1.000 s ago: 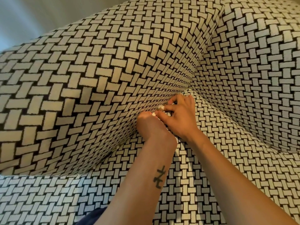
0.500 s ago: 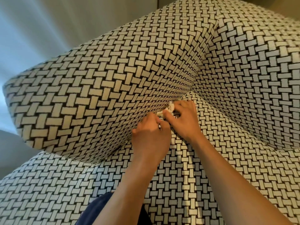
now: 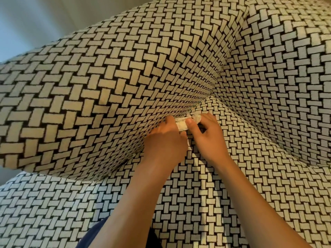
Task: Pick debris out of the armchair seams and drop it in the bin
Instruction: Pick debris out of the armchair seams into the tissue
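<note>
The armchair (image 3: 107,83) is covered in a black-and-white basket-weave fabric. Both my hands are at the seam where the left armrest meets the seat cushion (image 3: 232,185). A crumpled white piece of debris (image 3: 182,125), like tissue paper, sticks out of that seam. My left hand (image 3: 164,142) grips its near end with curled fingers. My right hand (image 3: 207,135) pinches its far part between thumb and fingers. The bin is not in view.
The chair back (image 3: 286,77) rises at the right. A pale wall (image 3: 35,18) shows at the upper left. A dark blue bit of my clothing (image 3: 89,237) is at the bottom edge.
More of the white debris has come out of the seam between my two hands. My left hand has turned palm down and closed round it. The view has shifted slightly.
</note>
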`<state>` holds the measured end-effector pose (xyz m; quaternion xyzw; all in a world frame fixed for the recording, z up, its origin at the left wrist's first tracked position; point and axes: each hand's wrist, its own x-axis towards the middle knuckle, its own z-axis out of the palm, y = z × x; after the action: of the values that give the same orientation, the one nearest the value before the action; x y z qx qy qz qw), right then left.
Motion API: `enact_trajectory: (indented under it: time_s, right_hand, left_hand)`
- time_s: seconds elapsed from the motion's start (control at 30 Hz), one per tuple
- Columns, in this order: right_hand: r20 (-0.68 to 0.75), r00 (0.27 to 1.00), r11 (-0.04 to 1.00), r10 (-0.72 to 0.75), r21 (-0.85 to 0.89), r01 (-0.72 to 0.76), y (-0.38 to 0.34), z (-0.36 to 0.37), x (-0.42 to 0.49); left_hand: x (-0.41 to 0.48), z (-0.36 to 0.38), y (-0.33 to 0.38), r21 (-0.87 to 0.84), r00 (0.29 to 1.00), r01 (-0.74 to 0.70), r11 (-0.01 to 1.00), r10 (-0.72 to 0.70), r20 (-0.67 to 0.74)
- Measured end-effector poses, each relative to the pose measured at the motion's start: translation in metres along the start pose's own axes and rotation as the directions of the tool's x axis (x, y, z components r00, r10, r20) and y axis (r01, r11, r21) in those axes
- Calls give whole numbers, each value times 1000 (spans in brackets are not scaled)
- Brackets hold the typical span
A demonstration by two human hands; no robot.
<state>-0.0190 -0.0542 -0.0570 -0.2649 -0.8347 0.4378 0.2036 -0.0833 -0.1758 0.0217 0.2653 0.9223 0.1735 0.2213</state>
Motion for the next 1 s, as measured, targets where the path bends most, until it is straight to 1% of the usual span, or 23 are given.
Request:
enact_trajectory:
  time_s: [0.07,0.13,0.2,0.3,0.37,0.43,0.5,0.53,0.57,0.63,0.67,0.73,0.83,0.9,1.0]
  right_hand:
    - [23,1000,1000,0,29,0,-9,-5,-3]
    - [56,997,999,-49,26,47,-21,-8,-8]
    - [107,991,997,-79,13,78,-31,-9,-13]
    - [180,980,997,-78,0,80,-33,-11,-16]
    - [184,981,998,-63,13,62,-27,-14,-17]
    - [127,991,1000,-30,2,30,-21,-17,-13]
    - [64,998,997,-17,-75,22,-13,-17,-6]
    - [64,998,988,-20,-153,30,-10,-16,-1]
    - [98,995,968,-24,-248,48,-8,-13,4]
    - [176,984,895,-14,-437,91,-9,-4,12]
    - [191,981,853,-15,-509,112,-9,2,15]
    - [153,988,807,-16,-582,103,-9,14,19]
    - [62,997,815,-51,-574,78,-9,27,23]
    - [54,994,837,-93,-536,108,-5,31,22]
    - [68,985,892,-159,-417,173,0,27,16]
  left_hand:
    - [-1,-3,1,-24,1000,-5,1000,6,29]
    - [-4,-5,0,-46,999,-26,999,28,43]
    - [-6,-7,-3,-51,998,-36,998,38,44]
    - [-9,-9,-11,-27,999,-29,999,30,24]
    - [-13,-10,-17,-15,1000,-11,1000,12,23]
    - [-15,-11,-20,7,998,13,1000,-14,60]
    - [-14,-10,-21,19,994,37,999,-39,105]
    - [-13,-10,-21,15,991,51,999,-53,119]
    - [-12,-10,-22,14,989,64,998,-65,130]
    - [-13,-11,-21,37,984,70,997,-75,162]
    - [-13,-12,-21,40,981,75,996,-81,178]
    - [-15,-16,-20,29,978,79,996,-83,190]
    - [-14,-18,-18,12,980,119,993,-119,162]
    - [-12,-17,-19,18,976,144,989,-145,163]
    - [-9,-15,-21,27,972,153,988,-155,177]
